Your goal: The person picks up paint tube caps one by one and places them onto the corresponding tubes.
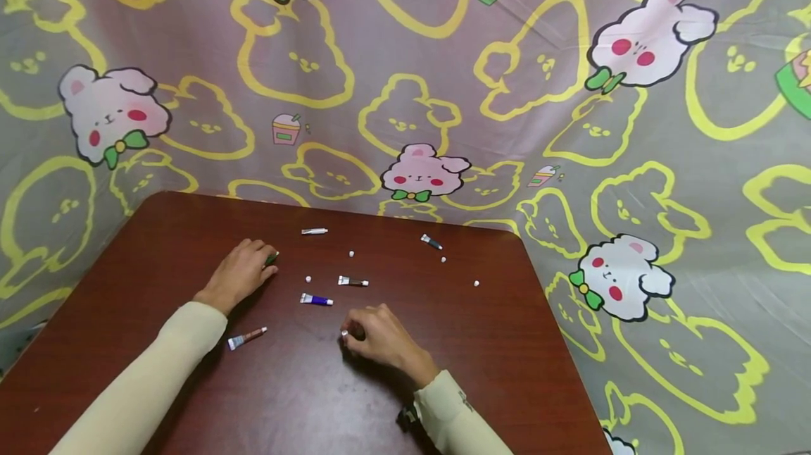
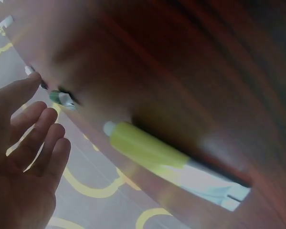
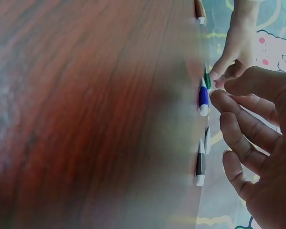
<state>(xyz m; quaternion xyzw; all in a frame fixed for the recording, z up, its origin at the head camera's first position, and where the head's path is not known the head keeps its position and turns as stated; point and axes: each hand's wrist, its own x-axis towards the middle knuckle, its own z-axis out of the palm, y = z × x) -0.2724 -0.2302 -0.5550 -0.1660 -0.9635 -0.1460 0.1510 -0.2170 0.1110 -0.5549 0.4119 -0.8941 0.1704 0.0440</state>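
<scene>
both cream sleeves come in from the near edge of the brown counter point(image 1: 158, 229), and the right hand point(image 1: 380, 339) lies closest, fingers curled down around a small white cap point(image 1: 345, 333) that peeks out at its tip, so it looks pinched there. left hand point(image 1: 241, 273) rests farther off to the left, its fingers loosely bent over a green tube point(image 1: 272, 258) and touching it; the left wrist view shows those fingers fairly straight beside the tube's end, so whether it is truly gripped cannot be told. scattered between and beyond the hands lie more small paint tubes: a blue tube point(image 1: 315, 299) just ahead of the right hand, a dark tube point(image 1: 353, 282) a little past it, a white tube point(image 1: 314, 231) near the far edge, a grey tube point(image 1: 431, 241) to the far right, and a brown tube point(image 1: 247, 338) beside the left sleeve. several loose white caps sit apart from them, one point(image 1: 351, 254) mid-counter, one point(image 1: 308, 278) near the blue tube, one point(image 1: 476, 283) well off to the right. judging from that, the capping looks barely begun: most caps are off their tubes and lying loose, only one cap and one tube are in hand, and the rest of the tubes wait untouched
</scene>
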